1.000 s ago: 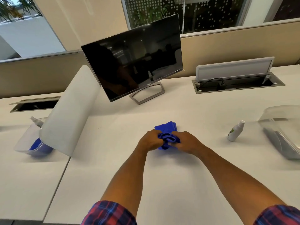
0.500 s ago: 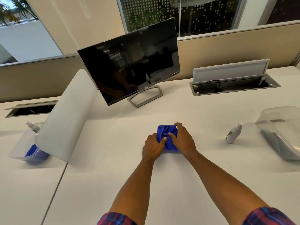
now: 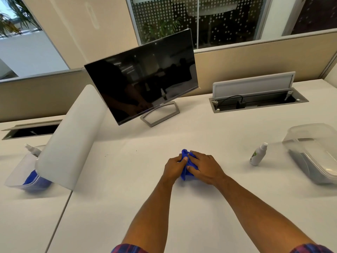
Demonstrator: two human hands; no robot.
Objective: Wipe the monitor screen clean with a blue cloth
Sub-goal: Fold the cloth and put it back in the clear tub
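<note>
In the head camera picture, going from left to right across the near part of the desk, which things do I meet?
Clear tub with a blue cloth inside → white divider → left hand → blue cloth → right hand → spray bottle → clear lidded box.

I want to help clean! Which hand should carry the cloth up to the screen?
Probably the left hand: it grips the crumpled blue cloth, and the black flat monitor stands ahead on its side.
</note>
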